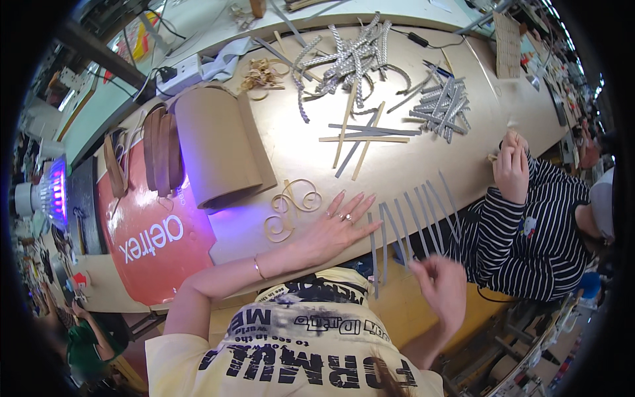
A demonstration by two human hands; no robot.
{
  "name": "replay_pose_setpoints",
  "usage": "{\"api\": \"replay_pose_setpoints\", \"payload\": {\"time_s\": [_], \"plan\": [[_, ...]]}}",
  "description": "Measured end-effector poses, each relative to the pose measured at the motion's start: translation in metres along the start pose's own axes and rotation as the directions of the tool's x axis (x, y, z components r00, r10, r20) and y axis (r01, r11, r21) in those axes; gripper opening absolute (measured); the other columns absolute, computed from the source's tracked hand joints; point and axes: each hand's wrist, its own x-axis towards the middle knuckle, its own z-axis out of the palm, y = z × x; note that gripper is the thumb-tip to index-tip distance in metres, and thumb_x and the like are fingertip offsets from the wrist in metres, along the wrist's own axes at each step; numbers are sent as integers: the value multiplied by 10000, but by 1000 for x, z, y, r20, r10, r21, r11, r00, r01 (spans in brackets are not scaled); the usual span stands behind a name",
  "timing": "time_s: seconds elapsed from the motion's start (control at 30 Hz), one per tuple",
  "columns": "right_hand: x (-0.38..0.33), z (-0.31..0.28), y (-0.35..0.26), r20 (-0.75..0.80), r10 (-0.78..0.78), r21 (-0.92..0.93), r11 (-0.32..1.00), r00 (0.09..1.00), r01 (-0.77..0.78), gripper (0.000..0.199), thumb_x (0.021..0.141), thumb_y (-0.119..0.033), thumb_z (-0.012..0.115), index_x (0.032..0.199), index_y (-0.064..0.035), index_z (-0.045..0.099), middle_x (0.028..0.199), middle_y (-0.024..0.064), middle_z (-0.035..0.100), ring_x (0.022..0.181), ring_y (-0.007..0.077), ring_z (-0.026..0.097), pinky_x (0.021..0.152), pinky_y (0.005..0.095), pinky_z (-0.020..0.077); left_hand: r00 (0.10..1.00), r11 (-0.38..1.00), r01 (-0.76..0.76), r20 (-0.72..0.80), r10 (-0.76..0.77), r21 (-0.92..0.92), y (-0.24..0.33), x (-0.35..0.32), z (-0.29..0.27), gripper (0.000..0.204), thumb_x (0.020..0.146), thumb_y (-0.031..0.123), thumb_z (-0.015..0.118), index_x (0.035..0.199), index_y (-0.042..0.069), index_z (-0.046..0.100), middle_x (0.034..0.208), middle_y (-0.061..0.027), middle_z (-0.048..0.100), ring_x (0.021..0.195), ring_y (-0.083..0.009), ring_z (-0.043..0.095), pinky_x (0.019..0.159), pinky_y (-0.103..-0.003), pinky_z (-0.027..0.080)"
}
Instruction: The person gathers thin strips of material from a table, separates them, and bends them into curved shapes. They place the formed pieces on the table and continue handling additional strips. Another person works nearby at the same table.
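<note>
My left hand (pixel 331 235) lies flat on the table with its fingers spread, holding nothing. Just right of it, several narrow grey strips (pixel 411 215) are laid in a loose row and hang over the near table edge. My right hand (pixel 442 286) is raised off the table by the lower ends of these strips. Its fingers are curled in with the thumb against them, and whatever may be between them is hidden. Thin tan curled strips (pixel 270 228) rest on the table left of my left hand.
A large brown roll (pixel 215 149) stands at left beside a red sheet (pixel 149 245) and brown strips (pixel 163 152). Silvery braided strips (pixel 360 56) and a smaller grey pile (pixel 442 109) lie farther back. A co-worker in a striped top (pixel 529 231) sits close on the right.
</note>
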Motion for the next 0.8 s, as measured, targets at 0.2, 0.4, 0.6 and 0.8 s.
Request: {"api": "replay_pose_setpoints", "payload": {"time_s": [0.2, 0.4, 0.6, 0.8], "plan": [[156, 53, -97, -201, -226, 187, 946, 953, 264, 333, 873, -325, 704, 896, 4, 662, 763, 177, 680, 731, 325, 677, 655, 413, 511, 942, 983, 142, -289, -170, -115, 17, -32, -27, 512, 850, 152, 636, 1354, 178, 546, 1520, -187, 349, 1415, -315, 346, 1175, -544, 180], [197, 102, -116, -270, -242, 61, 962, 932, 267, 333, 834, -237, 738, 1045, 4, 646, 676, 140, 670, 669, 278, 678, 646, 384, 519, 679, 864, 362, -536, -501, -349, 11, -60, -56, 316, 811, 35, 652, 1104, 141, 707, 1348, -151, 555, 1285, -298, 505, 1156, -537, 181], [163, 80, -100, -112, -280, 738, 619, 953, 269, 289, 896, -92, 679, 1130, 67, 620, 748, -6, 601, 695, 47, 559, 661, 205, 469, 599, 562, 255, -328, -731, -787, -12, -58, -77, 298, 925, 75, 607, 1221, 55, 641, 1256, -151, 630, 1107, -198, 621, 937, -321, 471], [96, 55, -82, 203, -553, 850, 509, 808, 134, 214, 910, -64, 657, 1088, 55, 647, 807, -13, 617, 733, 60, 556, 686, 221, 471, 664, 54, -67, -85, -743, -996, -34, -35, -104, 427, 1008, 177, 554, 1369, -43, 492, 1215, -125, 660, 1033, -146, 635, 873, -280, 507]]}}
